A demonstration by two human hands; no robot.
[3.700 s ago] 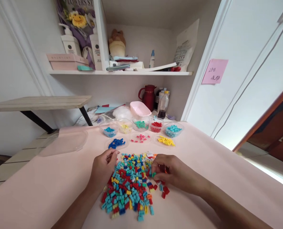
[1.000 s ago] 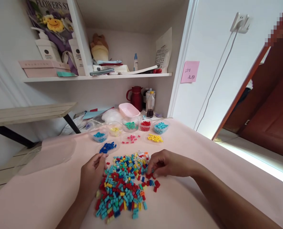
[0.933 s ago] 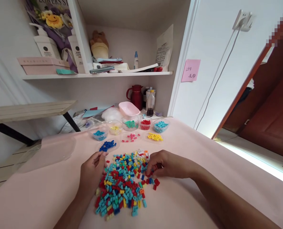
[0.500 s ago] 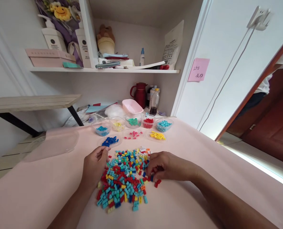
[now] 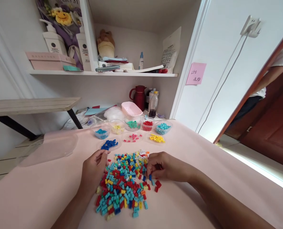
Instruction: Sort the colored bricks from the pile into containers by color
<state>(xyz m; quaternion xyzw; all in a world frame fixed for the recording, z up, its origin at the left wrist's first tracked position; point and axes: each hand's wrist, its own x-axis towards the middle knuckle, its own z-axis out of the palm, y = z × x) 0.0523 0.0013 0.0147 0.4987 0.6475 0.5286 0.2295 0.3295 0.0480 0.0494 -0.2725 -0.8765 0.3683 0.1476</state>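
Note:
A heap of small toy building bricks (image 5: pixel 124 187) in mixed colours spreads over the pink table cover between my hands. My right hand (image 5: pixel 160 166) is at the heap's right edge, fingertips pinched at a blue brick (image 5: pixel 150 177). Close below it lie a light blue brick (image 5: pixel 153 182) and loose red bricks (image 5: pixel 158 185). On the left side of the heap rests my left hand (image 5: pixel 95 167), its fingers curled with thumb and forefinger together; whatever is in them is hidden. Just beyond it, dark blue bricks (image 5: pixel 109 144) lie on a clear lid.
Behind the heap stand clear containers of sorted bricks: blue (image 5: pixel 101 132), pale yellow (image 5: pixel 117 128), green (image 5: pixel 133 124), red (image 5: pixel 147 125) and turquoise (image 5: pixel 163 127). Pink bricks (image 5: pixel 133 137) and yellow bricks (image 5: pixel 157 138) lie before them. A pink basin (image 5: pixel 132 109) stands behind. A person (image 5: pixel 263 81) shows at right.
My right hand has shifted slightly, and the light blue brick now shows below its fingertips. My left hand stays in place. The view has tilted a little upward.

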